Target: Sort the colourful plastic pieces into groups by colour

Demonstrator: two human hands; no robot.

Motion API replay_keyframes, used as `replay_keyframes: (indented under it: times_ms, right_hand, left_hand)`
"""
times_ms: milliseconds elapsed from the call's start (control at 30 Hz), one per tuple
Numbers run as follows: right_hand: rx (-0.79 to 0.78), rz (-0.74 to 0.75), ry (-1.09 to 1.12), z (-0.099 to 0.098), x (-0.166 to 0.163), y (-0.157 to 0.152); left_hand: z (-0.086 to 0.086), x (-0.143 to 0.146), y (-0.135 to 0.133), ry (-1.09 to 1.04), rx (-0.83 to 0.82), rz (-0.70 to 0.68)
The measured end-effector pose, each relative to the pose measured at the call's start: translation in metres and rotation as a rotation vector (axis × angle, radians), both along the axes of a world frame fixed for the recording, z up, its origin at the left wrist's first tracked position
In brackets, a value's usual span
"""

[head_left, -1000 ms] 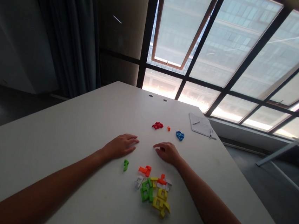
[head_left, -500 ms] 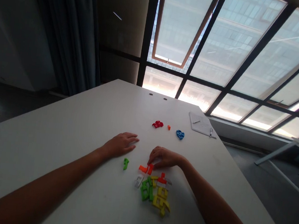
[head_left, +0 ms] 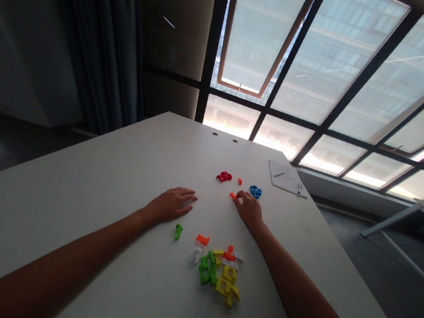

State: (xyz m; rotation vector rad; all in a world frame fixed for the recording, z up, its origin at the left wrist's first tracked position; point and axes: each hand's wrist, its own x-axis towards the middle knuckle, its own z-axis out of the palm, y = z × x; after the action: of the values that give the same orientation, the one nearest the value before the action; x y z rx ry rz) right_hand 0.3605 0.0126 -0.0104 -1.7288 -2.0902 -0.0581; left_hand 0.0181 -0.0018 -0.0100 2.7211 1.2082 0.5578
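Observation:
My right hand point(head_left: 249, 208) reaches forward over the table, its fingertips closed on an orange plastic piece point(head_left: 233, 195). Just beyond lie a small orange block point(head_left: 240, 181), a cluster of red pieces point(head_left: 224, 176) and a cluster of blue pieces point(head_left: 256, 191). My left hand point(head_left: 173, 204) rests on the tabletop with fingers stretched out and nothing in them. Nearest to it is a lone green piece point(head_left: 178, 232). Closer to me sit another orange piece point(head_left: 202, 239), a clear piece point(head_left: 195, 256), several green pieces point(head_left: 208, 268), several yellow pieces point(head_left: 227, 283) and an orange-red piece point(head_left: 229, 253).
The white table point(head_left: 121, 170) stretches away toward large windows. At its right edge lies a notepad point(head_left: 285, 176) with pens on it. Two round dark holes are set near the far edge. A dark curtain point(head_left: 98, 53) hangs at the left, and pale furniture legs stand on the right.
My right hand has moved forward from the near pile, carrying an orange piece to beside the red and blue clusters. The left hand has stayed in place.

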Motion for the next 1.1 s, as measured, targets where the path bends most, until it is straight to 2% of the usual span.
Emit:
replay_keyframes:
  times_ms: [133,400,567,767,1100]
  right_hand:
    - [-0.001,-0.073,-0.085,-0.002,0.0,0.004]
    - [0.05,-0.092,-0.116,-0.004,-0.001,0.0]
    - [-0.039,-0.088,-0.179,-0.002,-0.004,0.001]
    - [-0.165,-0.151,-0.207,0.003,-0.009,0.011]
    - [-0.188,-0.21,-0.183,0.004,-0.015,0.034]
  left_hand:
    - [0.001,0.001,-0.001,0.013,-0.007,0.007]
    - [0.0,0.001,-0.001,-0.004,0.014,0.004]
    - [0.001,0.001,-0.001,0.009,0.015,0.004]
    - [0.001,0.002,-0.002,-0.001,0.022,0.015]
    - [0.0,0.002,-0.001,-0.018,0.031,0.005]
